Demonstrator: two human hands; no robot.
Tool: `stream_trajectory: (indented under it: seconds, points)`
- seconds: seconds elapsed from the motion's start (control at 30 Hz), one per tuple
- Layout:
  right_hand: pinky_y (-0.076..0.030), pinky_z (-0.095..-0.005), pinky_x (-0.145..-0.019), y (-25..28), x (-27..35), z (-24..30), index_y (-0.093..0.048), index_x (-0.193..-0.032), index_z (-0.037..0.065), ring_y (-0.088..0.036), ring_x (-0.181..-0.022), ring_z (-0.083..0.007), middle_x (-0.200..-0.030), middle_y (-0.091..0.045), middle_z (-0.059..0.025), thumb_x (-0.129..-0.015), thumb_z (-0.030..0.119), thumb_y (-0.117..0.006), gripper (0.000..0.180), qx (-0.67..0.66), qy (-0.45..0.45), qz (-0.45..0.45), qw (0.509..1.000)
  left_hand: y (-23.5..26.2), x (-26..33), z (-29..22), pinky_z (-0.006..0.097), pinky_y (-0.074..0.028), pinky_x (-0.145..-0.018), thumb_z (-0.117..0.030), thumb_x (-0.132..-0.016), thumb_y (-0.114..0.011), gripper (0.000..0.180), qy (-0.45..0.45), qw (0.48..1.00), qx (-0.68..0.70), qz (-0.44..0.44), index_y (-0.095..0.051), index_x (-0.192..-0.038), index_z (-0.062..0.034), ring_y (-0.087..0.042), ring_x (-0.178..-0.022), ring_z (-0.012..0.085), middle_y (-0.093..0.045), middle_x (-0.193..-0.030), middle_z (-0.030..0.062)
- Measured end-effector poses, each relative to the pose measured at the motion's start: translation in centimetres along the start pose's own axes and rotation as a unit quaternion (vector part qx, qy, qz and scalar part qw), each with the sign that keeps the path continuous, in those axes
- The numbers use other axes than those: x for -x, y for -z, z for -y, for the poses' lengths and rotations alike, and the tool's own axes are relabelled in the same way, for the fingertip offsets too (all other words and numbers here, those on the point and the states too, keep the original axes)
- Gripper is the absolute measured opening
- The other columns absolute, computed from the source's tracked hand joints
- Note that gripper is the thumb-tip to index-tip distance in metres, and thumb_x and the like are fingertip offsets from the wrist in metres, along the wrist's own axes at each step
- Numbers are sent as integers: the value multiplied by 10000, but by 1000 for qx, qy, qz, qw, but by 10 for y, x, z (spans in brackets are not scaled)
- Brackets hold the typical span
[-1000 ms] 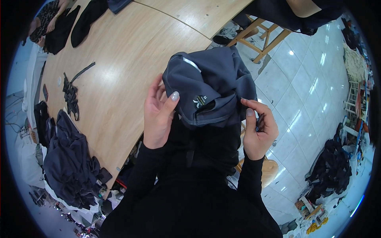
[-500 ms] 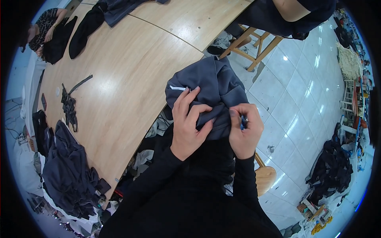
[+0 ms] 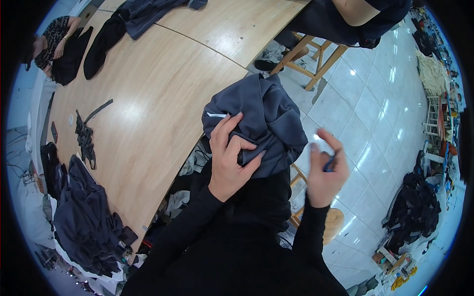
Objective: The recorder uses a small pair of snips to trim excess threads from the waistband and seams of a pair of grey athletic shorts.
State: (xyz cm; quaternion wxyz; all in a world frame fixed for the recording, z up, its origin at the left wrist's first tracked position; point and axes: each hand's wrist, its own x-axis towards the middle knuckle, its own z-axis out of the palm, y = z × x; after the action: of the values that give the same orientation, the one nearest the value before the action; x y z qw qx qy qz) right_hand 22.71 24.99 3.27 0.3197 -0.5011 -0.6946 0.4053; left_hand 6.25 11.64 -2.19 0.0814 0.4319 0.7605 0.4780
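A dark grey garment (image 3: 249, 101) is bunched up over my lap, at the corner edge of the wooden table. My left hand (image 3: 228, 170) pinches a fold of it between thumb and fingers. Beside those fingertips a narrow white strip (image 3: 216, 115) shows on the cloth. Off to the right of the garment, my right hand (image 3: 327, 177) is in the air, touching no cloth. Its lower fingers curl round a small blue tool (image 3: 329, 164), mostly hidden in the palm, while thumb and forefinger stand apart.
The wooden table (image 3: 143, 98) carries dark straps (image 3: 86, 135), a heap of dark clothes (image 3: 84, 212) and more garments (image 3: 158, 15). Another person sits near a wooden stool (image 3: 316, 69). A second person (image 3: 59, 37) is at the far left. Dark cloth (image 3: 414, 212) lies on the tiled floor.
My right hand has let go of the cloth and swung to the right, with the blue tool still in it. The left hand keeps its grip; the garment's folds have loosened on the right.
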Motion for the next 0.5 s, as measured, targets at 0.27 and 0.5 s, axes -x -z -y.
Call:
stream_trajectory:
  seconds: [0.27,0.5]
  points:
    - [-357,-210,-540,-24,-3,-6,-777,-1139,16,-495,-607,-48,-1136,-778,-89,-875,-42,-809,273,0,102,-17,995,31,6,-8,405,-498,-943,-47,-743,-928,298,15,999,-45,12,-636,-800,-53,-657,-1068,312,-721,-1165,149]
    - [-530,-291,-638,-41,2,32,-788,-1121,15,-714,-767,-207,-1035,-738,-121,-860,-58,-815,273,-9,157,77,985,15,-19,-17,415,-448,-971,-54,-781,-878,392,-2,997,15,-78,-684,-1121,-66,-664,-1113,320,-726,-1214,123]
